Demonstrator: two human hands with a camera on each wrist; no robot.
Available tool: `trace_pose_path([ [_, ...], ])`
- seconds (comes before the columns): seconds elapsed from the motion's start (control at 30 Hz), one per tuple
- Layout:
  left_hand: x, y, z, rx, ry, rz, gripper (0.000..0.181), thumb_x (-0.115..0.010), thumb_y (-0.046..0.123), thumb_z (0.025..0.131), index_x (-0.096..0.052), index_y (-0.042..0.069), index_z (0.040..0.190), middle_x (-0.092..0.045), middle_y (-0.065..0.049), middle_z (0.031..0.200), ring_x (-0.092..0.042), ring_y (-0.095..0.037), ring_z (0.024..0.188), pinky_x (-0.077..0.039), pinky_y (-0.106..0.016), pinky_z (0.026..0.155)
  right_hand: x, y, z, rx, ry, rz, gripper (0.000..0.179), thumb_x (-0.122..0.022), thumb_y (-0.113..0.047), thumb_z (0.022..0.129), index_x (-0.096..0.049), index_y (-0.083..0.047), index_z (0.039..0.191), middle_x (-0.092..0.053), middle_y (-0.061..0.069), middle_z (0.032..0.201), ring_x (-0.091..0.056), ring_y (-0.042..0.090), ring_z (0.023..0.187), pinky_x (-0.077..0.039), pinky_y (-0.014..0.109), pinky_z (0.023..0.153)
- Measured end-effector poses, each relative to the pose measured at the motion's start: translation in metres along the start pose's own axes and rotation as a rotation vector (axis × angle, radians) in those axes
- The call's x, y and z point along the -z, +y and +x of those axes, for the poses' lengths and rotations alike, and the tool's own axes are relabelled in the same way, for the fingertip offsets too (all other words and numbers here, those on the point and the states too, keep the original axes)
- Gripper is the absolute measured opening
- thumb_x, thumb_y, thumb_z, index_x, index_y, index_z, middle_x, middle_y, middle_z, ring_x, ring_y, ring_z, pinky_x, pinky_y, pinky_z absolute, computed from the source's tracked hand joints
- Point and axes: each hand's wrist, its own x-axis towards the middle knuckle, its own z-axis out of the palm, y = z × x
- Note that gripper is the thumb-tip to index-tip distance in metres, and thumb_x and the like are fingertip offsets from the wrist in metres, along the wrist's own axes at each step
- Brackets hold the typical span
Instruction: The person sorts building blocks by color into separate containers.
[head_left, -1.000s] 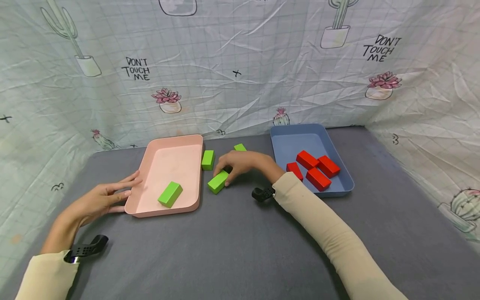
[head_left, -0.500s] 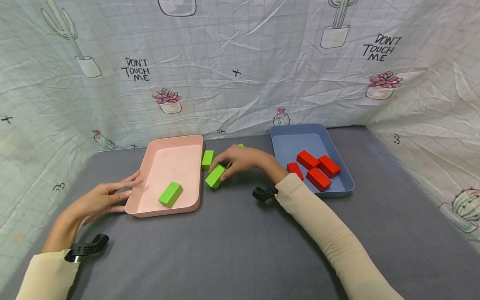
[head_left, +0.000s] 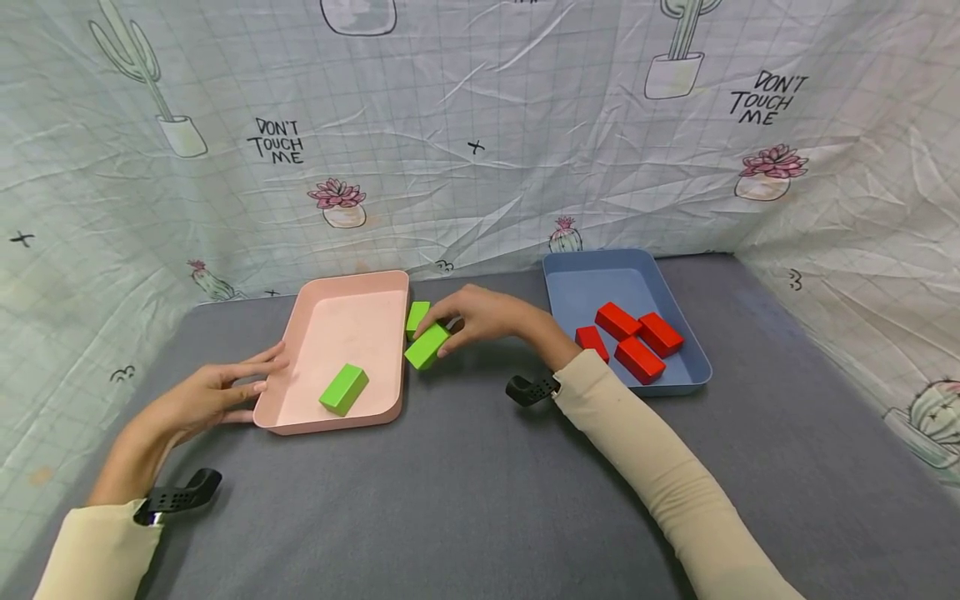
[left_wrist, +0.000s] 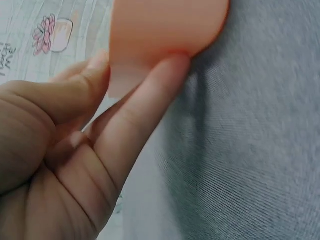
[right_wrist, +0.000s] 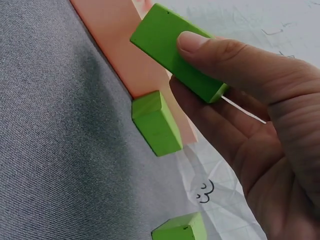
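My right hand (head_left: 480,315) pinches a green block (head_left: 427,347) between thumb and fingers, raised beside the pink tray's right wall. In the right wrist view that block (right_wrist: 172,47) shows tilted in front of the pink wall. A second green block (head_left: 417,317) lies against the tray's right side, partly behind the held one. One more green block (right_wrist: 182,228) appears low in the right wrist view; the hand hides it from the head camera. Fairly straight fingers of my left hand (head_left: 202,400) touch the left rim of the pink tray (head_left: 341,287), which contains a green block (head_left: 344,390).
A blue tray (head_left: 592,267) with several red blocks (head_left: 639,360) stands at the back right, partly behind the right wrist. Grey cloth (head_left: 420,500) covers the table. A printed curtain (head_left: 480,192) closes off the back and sides.
The right hand has lifted the green block off the table and carried it left and away from me, towards the pink tray. The left hand stays at the tray's edge.
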Motion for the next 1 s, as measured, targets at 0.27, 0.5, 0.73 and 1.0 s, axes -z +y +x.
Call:
trace_pose_path([
  [0.27, -0.0020, 0.0042, -0.0019, -0.014, 0.019, 0.076, 0.053, -0.052, 0.020, 0.108, -0.037, 0.002, 0.155, -0.011, 0.015, 0.168, -0.039, 0.022, 0.121, -0.056, -0.024, 0.089, -0.0006, 0.0012, -0.0014, 0.015, 0.000, 0.012, 0.043, -0.083, -0.020, 0.088, -0.072, -0.014, 0.129, -0.072, 0.000, 0.118, -0.065, 0.009, 0.106, -0.057, 0.034, 0.094],
  [0.5, -0.0028, 0.0019, -0.0004, -0.069, -0.005, 0.068, 0.050, -0.049, 0.019, 0.109, -0.039, 0.002, 0.155, -0.012, 0.019, 0.167, -0.037, 0.022, 0.124, -0.055, -0.022, 0.089, 0.0004, 0.0002, -0.0061, 0.009, 0.021, 0.022, 0.043, -0.083, -0.020, 0.087, -0.072, -0.012, 0.128, -0.072, 0.003, 0.118, -0.067, 0.011, 0.104, -0.058, 0.037, 0.093],
  [0.73, -0.0024, 0.0005, -0.0007, -0.084, -0.025, 0.052, 0.049, -0.047, 0.018, 0.110, -0.040, 0.002, 0.155, -0.011, 0.021, 0.167, -0.036, 0.022, 0.125, -0.055, -0.022, 0.089, -0.0001, 0.0018, -0.0071, 0.020, 0.041, 0.037, 0.042, -0.083, -0.021, 0.087, -0.072, -0.013, 0.127, -0.073, 0.002, 0.118, -0.067, 0.009, 0.104, -0.058, 0.038, 0.093],
  [1.0, -0.0046, -0.0040, -0.0026, -0.094, -0.039, 0.018, 0.049, -0.045, 0.017, 0.110, -0.037, 0.004, 0.156, -0.008, 0.022, 0.168, -0.034, 0.023, 0.126, -0.055, -0.023, 0.089, -0.0004, 0.0014, -0.0080, 0.040, 0.048, 0.059, 0.044, -0.084, -0.022, 0.086, -0.073, -0.013, 0.127, -0.074, 0.001, 0.117, -0.068, 0.008, 0.101, -0.058, 0.040, 0.092],
])
